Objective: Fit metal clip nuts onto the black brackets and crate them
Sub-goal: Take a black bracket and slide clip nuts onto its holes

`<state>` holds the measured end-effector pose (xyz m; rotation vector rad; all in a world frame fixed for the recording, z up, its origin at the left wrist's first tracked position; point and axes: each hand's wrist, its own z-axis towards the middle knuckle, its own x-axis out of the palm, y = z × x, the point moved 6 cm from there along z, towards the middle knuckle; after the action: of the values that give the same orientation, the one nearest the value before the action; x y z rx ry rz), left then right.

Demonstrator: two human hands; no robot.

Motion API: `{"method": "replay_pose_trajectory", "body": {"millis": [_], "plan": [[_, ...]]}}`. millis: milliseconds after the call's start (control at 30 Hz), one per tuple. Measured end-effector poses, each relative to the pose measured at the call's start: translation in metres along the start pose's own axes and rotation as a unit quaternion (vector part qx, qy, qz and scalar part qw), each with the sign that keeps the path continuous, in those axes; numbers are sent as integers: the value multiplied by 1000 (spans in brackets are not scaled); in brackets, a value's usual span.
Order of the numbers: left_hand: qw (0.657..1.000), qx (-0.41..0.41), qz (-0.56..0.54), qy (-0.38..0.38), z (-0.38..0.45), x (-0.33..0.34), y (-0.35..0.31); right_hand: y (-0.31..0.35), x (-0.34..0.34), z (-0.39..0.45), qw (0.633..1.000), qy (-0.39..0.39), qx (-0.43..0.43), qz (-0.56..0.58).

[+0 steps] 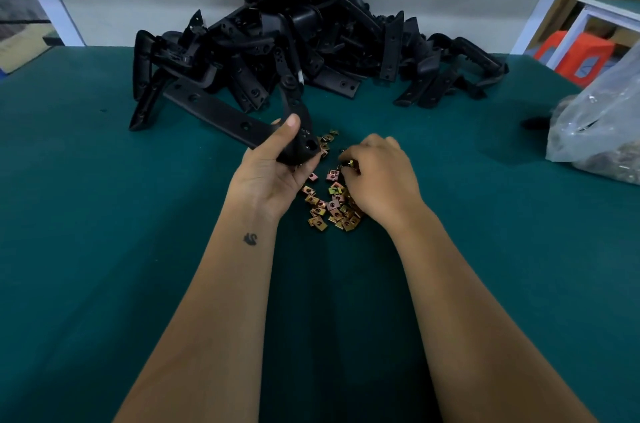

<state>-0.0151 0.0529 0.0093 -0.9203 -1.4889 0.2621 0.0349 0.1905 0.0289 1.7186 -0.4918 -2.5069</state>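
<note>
The left hand point(273, 173) grips a black bracket point(242, 121) above the green worktop point(104, 214). The right hand point(377, 180) has its fingers point(349, 166) curled into the small pile of clip nuts point(329, 207). More brackets point(294, 41) are heaped behind.

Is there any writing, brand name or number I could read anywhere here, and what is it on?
No readable text anywhere in this view.
Held black bracket: tiny pale marks near its end, too small to read.
Clip nuts: no visible lettering.
Plastic bag at the right: contents blurred, nothing legible.
Left forearm: a small swan-shaped mark, a picture, not words.
Orange stool in the background: no label shows.
</note>
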Motion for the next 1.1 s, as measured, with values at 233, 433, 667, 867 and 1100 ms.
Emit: {"method": "replay_pose_trajectory", "body": {"millis": [233,433,667,867,1100], "plan": [[1000,-3,21,-10,0,-2,2,-5,-9,-1,979,-41,72,187],[1000,0,4,-18,4,-7,0,-21,-20,-4,945,-107,165,262],[999,12,-43,-27,5,-12,-3,4,-11,-1,997,-53,6,48],[998,21,-56,-28,5,-13,-7,27,7,-3,998,-9,-64,2],[999,15,-34,-39,5,-14,-3,37,13,1,998,-15,-47,-37]]}}
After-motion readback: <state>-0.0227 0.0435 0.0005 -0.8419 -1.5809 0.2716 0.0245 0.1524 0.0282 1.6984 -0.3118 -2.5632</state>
